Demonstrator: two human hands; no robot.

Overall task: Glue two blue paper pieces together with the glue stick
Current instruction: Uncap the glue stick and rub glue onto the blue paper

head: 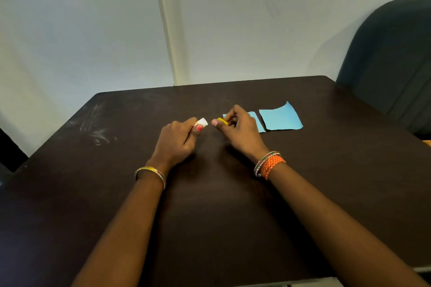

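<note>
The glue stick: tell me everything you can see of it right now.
The glue stick is in two parts, held apart above the dark table. The left hand grips a white, plastic-looking piece with a yellow band; the right hand pinches a small yellow piece. Which part is the cap is unclear. Neither touches the papers.

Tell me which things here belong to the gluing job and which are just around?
Part of the job:
white glue stick body in left hand
yellow cap in right hand
two light-blue paper pieces

Just around:
dark brown table
dark padded chair
</note>
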